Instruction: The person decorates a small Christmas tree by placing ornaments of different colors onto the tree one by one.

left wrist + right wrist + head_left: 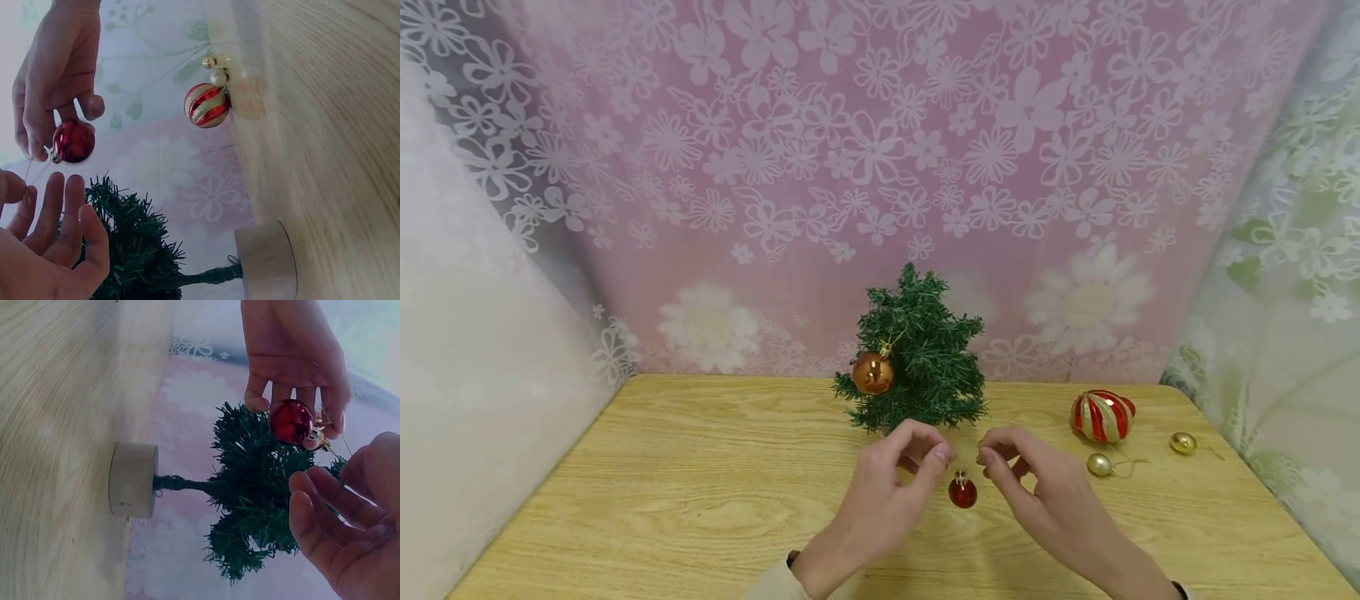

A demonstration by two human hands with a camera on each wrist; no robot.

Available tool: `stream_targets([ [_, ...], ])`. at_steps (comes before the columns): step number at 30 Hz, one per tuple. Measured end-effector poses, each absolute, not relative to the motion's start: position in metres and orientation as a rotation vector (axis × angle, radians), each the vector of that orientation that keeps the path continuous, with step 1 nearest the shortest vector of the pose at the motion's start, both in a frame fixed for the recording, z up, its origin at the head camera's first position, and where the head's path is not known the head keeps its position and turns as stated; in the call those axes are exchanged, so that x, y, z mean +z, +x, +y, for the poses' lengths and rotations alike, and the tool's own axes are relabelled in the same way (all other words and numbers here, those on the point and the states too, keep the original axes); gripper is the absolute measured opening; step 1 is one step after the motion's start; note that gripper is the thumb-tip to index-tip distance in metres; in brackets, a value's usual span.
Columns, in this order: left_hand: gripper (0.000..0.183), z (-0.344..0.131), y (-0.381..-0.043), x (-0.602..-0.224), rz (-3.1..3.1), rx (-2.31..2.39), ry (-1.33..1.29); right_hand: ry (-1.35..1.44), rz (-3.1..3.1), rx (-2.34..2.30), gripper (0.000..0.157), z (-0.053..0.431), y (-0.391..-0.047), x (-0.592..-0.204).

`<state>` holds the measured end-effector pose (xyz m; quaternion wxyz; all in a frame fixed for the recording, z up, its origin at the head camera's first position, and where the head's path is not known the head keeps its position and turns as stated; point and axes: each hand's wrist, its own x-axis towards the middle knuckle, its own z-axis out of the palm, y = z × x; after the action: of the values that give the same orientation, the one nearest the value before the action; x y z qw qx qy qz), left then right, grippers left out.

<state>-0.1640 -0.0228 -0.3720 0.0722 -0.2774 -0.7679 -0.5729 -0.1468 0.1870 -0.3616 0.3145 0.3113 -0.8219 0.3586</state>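
Note:
A small shiny red bauble with a gold cap hangs by its thin gold string between my two hands. My left hand pinches one side of the string loop between thumb and forefinger. Opposite it, my right hand pinches the other side, so the loop is spread. In the wrist views the bauble's string runs up to the fingertips. Just behind the hands stands a small green artificial Christmas tree, with a copper-coloured bauble hanging on its left side.
On the table's right lie a red-and-gold striped bauble, a pale gold bauble and a shiny gold bauble, the small ones with strings. The tree has a round wooden base. Flowered curtains border the wooden table.

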Motion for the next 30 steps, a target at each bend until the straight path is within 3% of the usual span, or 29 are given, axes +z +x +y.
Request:
stream_targets([
  [21,0.023,-0.012,-0.176,-0.363,-2.320,-1.752,-0.529,0.582,-2.235,1.064,0.011,0.167,-0.178,-0.360],
  [30,0.023,-0.009,-0.182,-0.360,-2.375,-1.479,-0.507,0.532,-2.283,1.055,0.007,0.162,-0.184,-0.360],
])
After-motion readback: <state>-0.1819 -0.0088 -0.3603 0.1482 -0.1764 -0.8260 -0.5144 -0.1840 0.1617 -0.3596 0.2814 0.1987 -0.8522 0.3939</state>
